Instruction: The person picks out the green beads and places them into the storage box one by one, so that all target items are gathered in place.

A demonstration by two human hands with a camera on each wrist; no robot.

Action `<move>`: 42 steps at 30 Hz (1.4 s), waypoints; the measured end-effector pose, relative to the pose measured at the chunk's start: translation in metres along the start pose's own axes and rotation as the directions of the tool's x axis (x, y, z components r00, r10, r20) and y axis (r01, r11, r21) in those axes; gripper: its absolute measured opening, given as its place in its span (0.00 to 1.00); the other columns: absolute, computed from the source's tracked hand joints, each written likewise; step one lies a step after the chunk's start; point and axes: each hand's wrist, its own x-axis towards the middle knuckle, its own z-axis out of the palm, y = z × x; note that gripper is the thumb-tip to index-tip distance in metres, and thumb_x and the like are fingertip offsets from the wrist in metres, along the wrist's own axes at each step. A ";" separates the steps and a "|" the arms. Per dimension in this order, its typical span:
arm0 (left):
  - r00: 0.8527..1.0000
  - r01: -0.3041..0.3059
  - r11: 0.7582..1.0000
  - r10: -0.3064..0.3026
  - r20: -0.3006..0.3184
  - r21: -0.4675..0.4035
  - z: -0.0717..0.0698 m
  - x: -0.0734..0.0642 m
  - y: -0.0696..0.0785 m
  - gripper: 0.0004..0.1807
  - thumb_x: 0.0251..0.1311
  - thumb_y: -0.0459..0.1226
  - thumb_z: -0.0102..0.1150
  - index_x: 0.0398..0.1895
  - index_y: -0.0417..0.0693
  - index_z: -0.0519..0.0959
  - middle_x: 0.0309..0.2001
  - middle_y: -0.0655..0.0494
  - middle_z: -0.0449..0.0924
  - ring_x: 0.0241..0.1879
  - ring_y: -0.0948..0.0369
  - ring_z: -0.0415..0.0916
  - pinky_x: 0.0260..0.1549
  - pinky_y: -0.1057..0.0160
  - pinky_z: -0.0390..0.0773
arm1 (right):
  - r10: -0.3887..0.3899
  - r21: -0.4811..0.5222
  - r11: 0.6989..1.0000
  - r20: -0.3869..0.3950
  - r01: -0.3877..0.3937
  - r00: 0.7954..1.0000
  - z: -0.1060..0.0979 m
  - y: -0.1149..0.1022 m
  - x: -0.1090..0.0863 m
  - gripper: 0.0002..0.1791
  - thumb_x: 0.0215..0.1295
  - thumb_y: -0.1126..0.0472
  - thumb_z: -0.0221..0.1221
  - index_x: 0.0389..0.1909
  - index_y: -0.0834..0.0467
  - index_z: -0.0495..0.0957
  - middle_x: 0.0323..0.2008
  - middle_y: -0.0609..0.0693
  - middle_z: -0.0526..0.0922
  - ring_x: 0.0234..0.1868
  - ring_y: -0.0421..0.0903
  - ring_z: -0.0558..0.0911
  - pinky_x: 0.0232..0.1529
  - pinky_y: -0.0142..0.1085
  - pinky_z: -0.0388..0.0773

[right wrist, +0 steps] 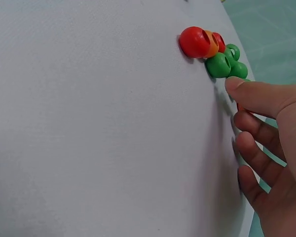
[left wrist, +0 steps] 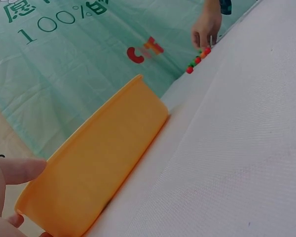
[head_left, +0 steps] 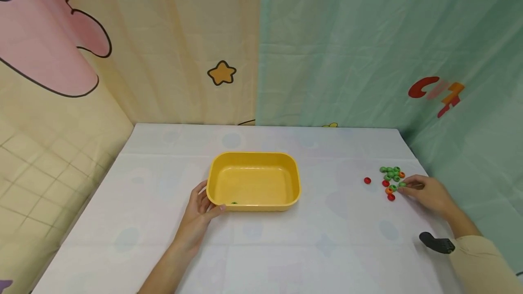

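My left hand (head_left: 195,217) grips a yellow rectangular tray (head_left: 295,196) by its near left corner. Its thumb (left wrist: 27,170) lies at the rim and the other fingers are along the side. Inside the tray, a small green bead (head_left: 234,203) shows by the near wall. On the right, my right hand (head_left: 426,196) pinches a green bead (head_left: 402,184) between thumb and index finger, at the edge of a cluster of green, red and orange beads (head_left: 390,174). In the right wrist view the thumb (right wrist: 251,94) covers most of the pinched bead.
A lone red bead (head_left: 367,180) lies left of the cluster. The white patterned tablecloth (head_left: 318,248) covers the table, with printed curtains (head_left: 327,58) behind and at the sides. A black strap (head_left: 437,243) sticks out by the right sleeve.
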 end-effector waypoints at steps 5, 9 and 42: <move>1.000 0.003 1.000 -0.003 -0.001 -0.006 0.000 0.001 -0.002 0.50 0.61 0.24 0.67 0.80 0.52 0.49 0.75 0.47 0.56 0.73 0.53 0.59 0.58 0.75 0.72 | 0.006 0.016 1.000 0.027 -0.007 1.000 -0.005 -0.009 0.004 0.25 0.67 0.50 0.69 0.49 0.69 0.81 0.40 0.58 0.84 0.42 0.55 0.80 0.35 0.36 0.76; 1.000 -0.001 1.000 0.001 0.002 -0.010 -0.001 0.001 -0.002 0.50 0.61 0.24 0.66 0.80 0.52 0.49 0.75 0.47 0.56 0.73 0.53 0.59 0.58 0.75 0.72 | 0.001 0.021 1.000 0.023 -0.002 1.000 -0.007 -0.018 0.008 0.26 0.68 0.49 0.69 0.51 0.69 0.80 0.42 0.60 0.83 0.44 0.59 0.79 0.32 0.33 0.76; 1.000 0.000 1.000 0.000 0.005 -0.016 0.000 0.001 0.000 0.50 0.61 0.24 0.66 0.80 0.52 0.49 0.74 0.46 0.57 0.72 0.53 0.59 0.59 0.74 0.72 | -0.151 0.081 0.987 0.161 0.139 0.975 0.011 -0.114 0.052 0.15 0.67 0.56 0.70 0.47 0.62 0.83 0.42 0.53 0.84 0.45 0.55 0.79 0.37 0.40 0.80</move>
